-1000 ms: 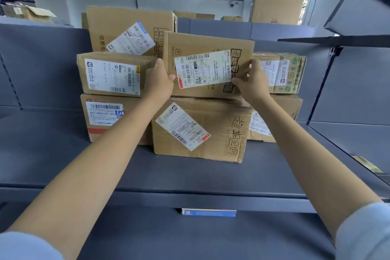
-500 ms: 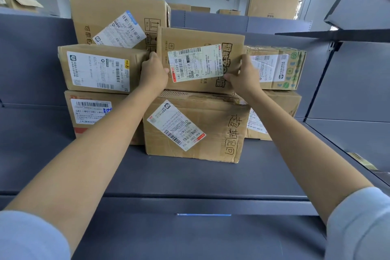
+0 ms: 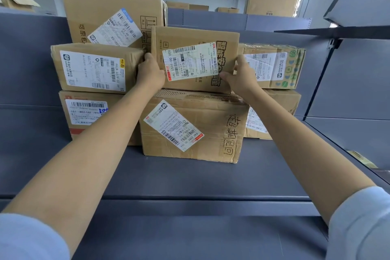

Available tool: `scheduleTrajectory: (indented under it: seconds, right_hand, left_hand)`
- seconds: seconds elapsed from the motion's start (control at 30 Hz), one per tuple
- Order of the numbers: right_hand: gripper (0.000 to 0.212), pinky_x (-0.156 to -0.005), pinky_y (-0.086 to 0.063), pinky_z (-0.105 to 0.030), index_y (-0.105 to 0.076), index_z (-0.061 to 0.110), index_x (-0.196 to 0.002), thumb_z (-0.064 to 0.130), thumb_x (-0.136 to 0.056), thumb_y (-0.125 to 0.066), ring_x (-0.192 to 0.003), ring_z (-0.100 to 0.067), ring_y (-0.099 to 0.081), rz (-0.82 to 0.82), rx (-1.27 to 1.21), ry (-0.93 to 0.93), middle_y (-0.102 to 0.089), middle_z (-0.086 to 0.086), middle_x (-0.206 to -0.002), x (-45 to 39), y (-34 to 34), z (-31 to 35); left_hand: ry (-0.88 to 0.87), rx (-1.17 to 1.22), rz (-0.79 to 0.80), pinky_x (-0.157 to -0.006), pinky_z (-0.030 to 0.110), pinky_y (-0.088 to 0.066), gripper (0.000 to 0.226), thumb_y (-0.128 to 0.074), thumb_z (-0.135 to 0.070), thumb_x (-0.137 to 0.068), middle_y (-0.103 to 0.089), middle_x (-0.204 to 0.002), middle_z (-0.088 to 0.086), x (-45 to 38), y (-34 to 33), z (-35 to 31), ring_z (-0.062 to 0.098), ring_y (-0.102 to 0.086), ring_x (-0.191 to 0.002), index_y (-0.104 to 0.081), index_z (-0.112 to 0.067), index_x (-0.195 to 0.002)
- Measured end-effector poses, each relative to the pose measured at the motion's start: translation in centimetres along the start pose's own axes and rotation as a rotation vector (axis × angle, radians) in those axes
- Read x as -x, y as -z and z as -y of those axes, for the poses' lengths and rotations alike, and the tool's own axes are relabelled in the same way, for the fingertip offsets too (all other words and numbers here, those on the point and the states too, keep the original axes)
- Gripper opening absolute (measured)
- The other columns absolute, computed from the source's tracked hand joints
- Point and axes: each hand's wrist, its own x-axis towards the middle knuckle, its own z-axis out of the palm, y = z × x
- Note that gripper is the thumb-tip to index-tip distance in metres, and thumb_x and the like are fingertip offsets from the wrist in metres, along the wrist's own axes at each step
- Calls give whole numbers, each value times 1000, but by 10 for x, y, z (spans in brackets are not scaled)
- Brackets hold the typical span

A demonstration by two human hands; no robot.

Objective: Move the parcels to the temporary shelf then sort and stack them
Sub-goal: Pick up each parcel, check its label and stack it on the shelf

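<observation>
Barely shifted since earlier, both hands, left [image 3: 150, 72] and right [image 3: 242, 79], grip the top parcel [image 3: 196, 59] on the shelf [image 3: 190, 177].

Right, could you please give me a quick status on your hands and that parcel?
Both hands, left hand and right hand, gripping middle parcel by its sides. Parcel sits atop lower box. Neighbouring boxes crowd both sides.

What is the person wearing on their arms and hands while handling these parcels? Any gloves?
No gloves: the left hand and the right hand are bare, with no rings, watch or bands visible. The forearms are uncovered too. Light blue sleeves show only at the bottom corners of the view, the left sleeve and the right sleeve, plain fabric with no visible markings, ending near the elbows.
</observation>
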Motion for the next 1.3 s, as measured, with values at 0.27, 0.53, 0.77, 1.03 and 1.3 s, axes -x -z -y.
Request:
scheduleTrajectory:
  seconds: [0.27, 0.53, 0.77, 1.03, 1.3]
  right_hand:
    - [57, -91, -46, -32, -41, 14, -136, 24, -86, -69, -115, -20, -55, 12, -41, -50, -58, -6, -127, 1, 1, -9]
    - [64, -76, -45, -26, -40, 16, -139, 33, -85, -69, -114, -21, -56, -12, -50, -123, -57, -6, -128, 4, 7, -7]
    - [71, -95, -43, -35, -28, 11, -145, 40, -89, -61, -127, -25, -47, -105, -1, -163, -41, -12, -146, 23, 16, 10]
    - [56, -101, -37, -32, -44, 11, -139, 36, -91, -60, -130, -22, -44, -189, 217, -160, -44, -6, -145, 72, 34, 13]
    - [47, -96, -42, -32, -51, 11, -133, 30, -91, -60, -126, -24, -47, -300, 379, -282, -44, -6, -142, 134, 80, -5]
  left_hand:
    - [-48, 67, -21, -79, 29, -40, 45, -53, -12, -92, -49, -133, 16, 3, 2, -2, 32, -51, -117, -29, -3, -130]
    - [-214, -12, -60, -110, 40, -29, 82, -57, -12, -88, -21, -152, 20, 16, 3, -3, 34, -27, -137, -1, -3, -148]
    - [-433, -174, -85, -116, 39, -5, 71, -50, -14, -91, -5, -158, 13, 34, 18, -11, 32, -3, -144, -10, -9, -150]
    - [-903, -14, 81, -113, 29, -14, 48, -52, -9, -91, -43, -144, 13, 67, 0, -18, 27, -30, -137, -42, -3, -138]
    - [-1068, 120, 240, -112, 36, -23, 45, -53, -8, -89, -46, -140, 17, 116, -28, -47, 33, -32, -135, -48, 0, -132]
